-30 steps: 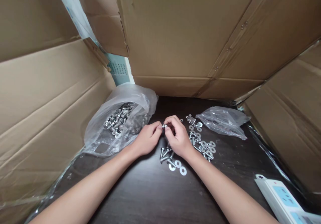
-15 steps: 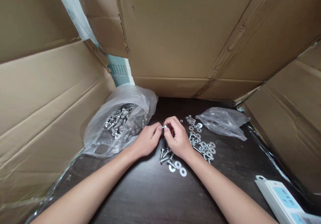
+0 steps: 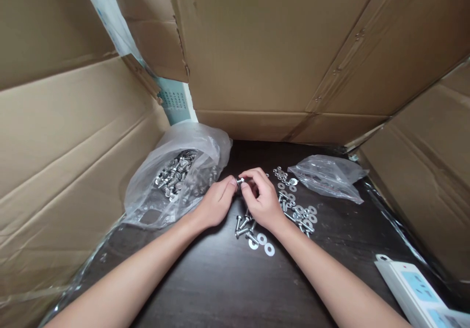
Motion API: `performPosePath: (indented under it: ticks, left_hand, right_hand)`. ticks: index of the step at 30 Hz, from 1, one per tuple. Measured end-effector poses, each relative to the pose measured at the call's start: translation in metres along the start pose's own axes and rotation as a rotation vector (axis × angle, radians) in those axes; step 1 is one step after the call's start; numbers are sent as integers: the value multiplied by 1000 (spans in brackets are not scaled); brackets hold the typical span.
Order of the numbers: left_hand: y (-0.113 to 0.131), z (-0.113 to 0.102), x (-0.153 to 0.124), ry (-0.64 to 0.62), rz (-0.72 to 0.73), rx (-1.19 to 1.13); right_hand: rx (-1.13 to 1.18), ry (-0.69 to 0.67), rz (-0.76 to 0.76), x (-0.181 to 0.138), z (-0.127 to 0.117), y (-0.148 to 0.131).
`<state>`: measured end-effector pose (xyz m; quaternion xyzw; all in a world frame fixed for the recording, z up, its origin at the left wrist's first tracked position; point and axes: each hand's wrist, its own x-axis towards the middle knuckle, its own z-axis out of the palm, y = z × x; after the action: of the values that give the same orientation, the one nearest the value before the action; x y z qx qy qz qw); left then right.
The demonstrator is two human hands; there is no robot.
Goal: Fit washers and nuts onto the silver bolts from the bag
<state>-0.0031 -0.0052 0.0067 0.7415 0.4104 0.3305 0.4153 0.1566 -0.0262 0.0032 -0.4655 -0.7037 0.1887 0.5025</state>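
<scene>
A small silvery bolt [image 3: 239, 181] sits between my two hands above the dark table. My left hand [image 3: 217, 199] is closed on one end of it, thumb against the fingers. At the other end, the thumb and index finger of my right hand [image 3: 261, 198] pinch it. Whether a nut or washer is on the bolt is too small to tell. Loose bolts [image 3: 245, 226] lie just below my right hand, with a few flat washers [image 3: 269, 249] beside them. More bolts, washers and small nuts [image 3: 281, 172] are scattered to the right of that hand.
An open clear plastic bag [image 3: 147, 210] full of metal fasteners [image 3: 178, 171] stands at the left. A flattened plastic bag [image 3: 330, 174] lies at the back right. The white power strip [image 3: 414, 289] is at the near right. Cardboard walls [image 3: 275, 49] enclose the table [image 3: 205, 284].
Both hands stay together around the bolt. My right thumb and index finger have shifted slightly on it, and the view has moved a little.
</scene>
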Motion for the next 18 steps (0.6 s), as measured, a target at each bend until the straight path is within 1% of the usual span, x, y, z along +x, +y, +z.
performPosePath:
  ticks: [11, 18]
  left_hand:
    - [-3, 1, 4, 15, -21, -24]
    - [-4, 2, 5, 28, -17, -14]
  right_hand:
    - [15, -12, 11, -1, 0, 1]
    - [23, 22, -12, -2, -1, -2]
